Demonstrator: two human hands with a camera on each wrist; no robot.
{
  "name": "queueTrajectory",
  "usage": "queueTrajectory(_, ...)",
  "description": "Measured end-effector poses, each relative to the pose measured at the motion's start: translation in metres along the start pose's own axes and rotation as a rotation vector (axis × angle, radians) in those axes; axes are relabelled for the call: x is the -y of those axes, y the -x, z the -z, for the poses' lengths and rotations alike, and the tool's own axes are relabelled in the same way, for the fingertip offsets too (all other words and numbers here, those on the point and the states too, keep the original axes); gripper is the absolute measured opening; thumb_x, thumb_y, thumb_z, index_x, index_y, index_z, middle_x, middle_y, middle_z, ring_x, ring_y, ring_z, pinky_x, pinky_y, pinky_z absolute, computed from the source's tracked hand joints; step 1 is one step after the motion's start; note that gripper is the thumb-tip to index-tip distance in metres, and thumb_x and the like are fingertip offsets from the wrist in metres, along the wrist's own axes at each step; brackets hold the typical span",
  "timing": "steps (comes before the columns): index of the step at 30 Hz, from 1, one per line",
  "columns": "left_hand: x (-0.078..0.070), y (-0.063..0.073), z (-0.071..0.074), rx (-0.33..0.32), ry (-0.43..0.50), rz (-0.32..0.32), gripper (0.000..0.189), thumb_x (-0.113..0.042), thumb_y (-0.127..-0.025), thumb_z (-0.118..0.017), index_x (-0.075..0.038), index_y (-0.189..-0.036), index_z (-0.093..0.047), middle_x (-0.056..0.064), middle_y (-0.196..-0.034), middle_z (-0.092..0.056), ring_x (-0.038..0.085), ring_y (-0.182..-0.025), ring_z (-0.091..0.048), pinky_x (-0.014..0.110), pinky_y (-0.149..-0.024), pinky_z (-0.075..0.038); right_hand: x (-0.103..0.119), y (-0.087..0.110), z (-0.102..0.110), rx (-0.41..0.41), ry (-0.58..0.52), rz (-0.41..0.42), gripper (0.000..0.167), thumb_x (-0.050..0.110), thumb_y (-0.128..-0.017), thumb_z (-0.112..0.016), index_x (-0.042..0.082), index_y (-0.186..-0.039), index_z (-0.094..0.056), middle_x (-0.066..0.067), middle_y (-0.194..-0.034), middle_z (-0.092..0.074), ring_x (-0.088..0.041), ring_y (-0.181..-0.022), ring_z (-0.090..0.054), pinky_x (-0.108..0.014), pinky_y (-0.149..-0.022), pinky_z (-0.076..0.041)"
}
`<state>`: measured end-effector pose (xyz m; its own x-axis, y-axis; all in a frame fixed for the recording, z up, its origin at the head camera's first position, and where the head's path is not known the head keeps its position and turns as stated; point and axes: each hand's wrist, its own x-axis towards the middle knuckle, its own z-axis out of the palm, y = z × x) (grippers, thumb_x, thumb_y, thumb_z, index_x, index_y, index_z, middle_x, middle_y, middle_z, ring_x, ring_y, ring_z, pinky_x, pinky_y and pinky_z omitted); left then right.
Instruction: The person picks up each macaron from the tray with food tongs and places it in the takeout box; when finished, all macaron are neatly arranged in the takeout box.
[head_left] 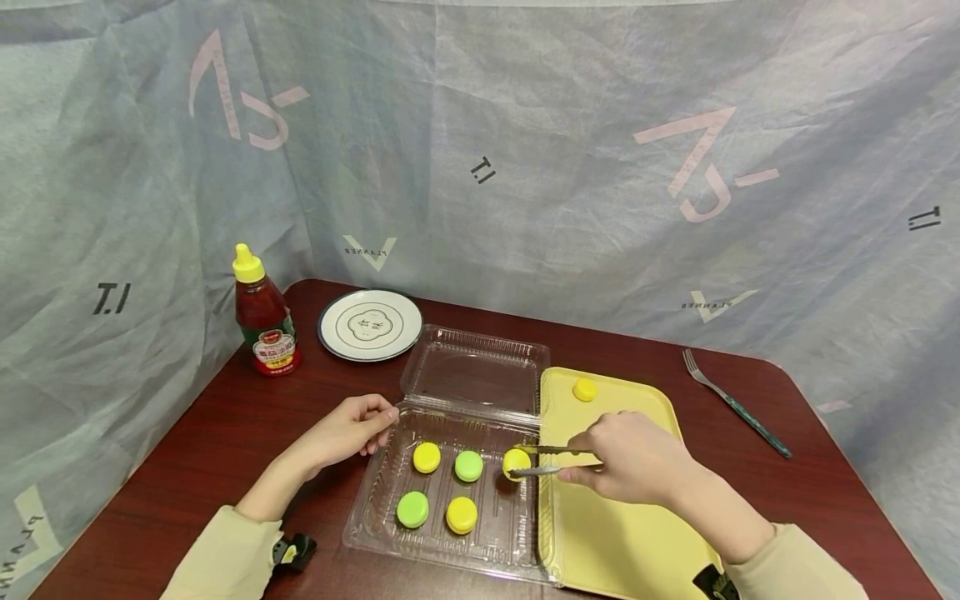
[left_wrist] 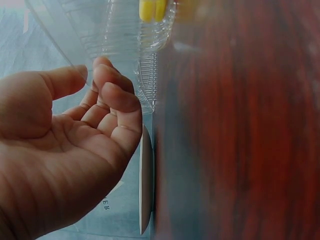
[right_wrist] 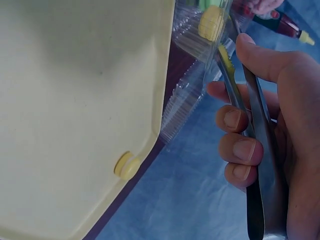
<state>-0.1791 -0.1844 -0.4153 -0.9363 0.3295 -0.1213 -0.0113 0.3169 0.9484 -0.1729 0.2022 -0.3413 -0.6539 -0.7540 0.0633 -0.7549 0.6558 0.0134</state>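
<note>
My right hand (head_left: 633,458) grips a pair of metal tongs (right_wrist: 257,135), its fingers wrapped round both arms. The tong tips stand at either side of a yellow macaron (head_left: 516,461) at the right of the clear plastic container (head_left: 375,521). Two other yellow macarons, one of them at the front (head_left: 462,516), and two green macarons (head_left: 412,509) sit in the same container. With thumb and fingertips, my left hand (head_left: 360,427) pinches the container's left rim near the hinge; the left wrist view shows that hand (left_wrist: 75,135) from the palm side.
To the container's right lies a yellow tray (head_left: 600,533) with one yellow macaron (head_left: 585,389) near its far edge. The container's lid (head_left: 480,375) is folded back. Behind are a white plate (head_left: 371,325) and a ketchup bottle (head_left: 266,321); a fork (head_left: 735,404) lies far right.
</note>
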Motion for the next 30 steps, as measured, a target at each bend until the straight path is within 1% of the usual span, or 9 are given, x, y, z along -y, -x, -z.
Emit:
queueTrajectory(4, 0.000, 0.000, 0.000, 0.002, 0.003, -0.001, 0.022, -0.019, -0.105, -0.052, 0.003, -0.104, -0.058, 0.005, -0.071, -0.055, 0.016, -0.064, -0.051, 0.025, -0.057, -0.044, 0.002, -0.002, -0.002, 0.016, 0.004, -0.006, 0.047, 0.051, -0.086, -0.073, 0.030, -0.060, -0.040, 0.020, -0.055, -0.025, 0.000, -0.052, -0.024, -0.025, -0.050, -0.030)
queueTrajectory(11, 0.000, 0.001, 0.000, 0.003, 0.008, -0.006, 0.023, -0.019, -0.105, -0.052, 0.003, -0.103, -0.058, 0.005, -0.071, -0.055, 0.016, -0.063, -0.051, 0.025, -0.057, -0.044, 0.006, -0.005, 0.000, 0.031, 0.016, -0.021, 0.047, 0.050, -0.085, -0.074, 0.029, -0.059, -0.041, 0.018, -0.054, -0.026, -0.002, -0.052, -0.025, -0.026, -0.049, -0.030)
queueTrajectory(20, 0.001, 0.001, 0.000, -0.001, 0.007, -0.008, 0.023, -0.020, -0.105, -0.053, 0.003, -0.103, -0.058, 0.005, -0.071, -0.055, 0.016, -0.063, -0.051, 0.025, -0.056, -0.044, 0.012, -0.010, 0.001, 0.063, 0.049, -0.014, 0.038, 0.049, -0.086, -0.074, 0.028, -0.063, -0.052, 0.019, -0.053, -0.036, -0.002, -0.048, -0.031, -0.028, -0.048, -0.034)
queueTrajectory(25, 0.001, 0.001, 0.000, 0.001, 0.008, -0.011, 0.023, -0.021, -0.105, -0.053, 0.002, -0.103, -0.058, 0.005, -0.071, -0.056, 0.016, -0.063, -0.051, 0.025, -0.056, -0.044, 0.016, -0.012, 0.001, 0.062, 0.100, -0.026, 0.042, 0.049, -0.084, -0.075, 0.027, -0.059, -0.048, 0.018, -0.052, -0.036, -0.004, -0.046, -0.033, -0.029, -0.047, -0.035)
queueTrajectory(30, 0.001, 0.001, 0.000, 0.001, 0.009, -0.010, 0.023, -0.021, -0.105, -0.053, 0.002, -0.103, -0.058, 0.005, -0.071, -0.056, 0.016, -0.063, -0.051, 0.025, -0.056, -0.044, 0.019, -0.014, 0.000, 0.058, 0.114, -0.036, 0.044, 0.048, -0.082, -0.077, 0.027, -0.058, -0.047, 0.016, -0.051, -0.034, -0.005, -0.046, -0.030, -0.029, -0.046, -0.034)
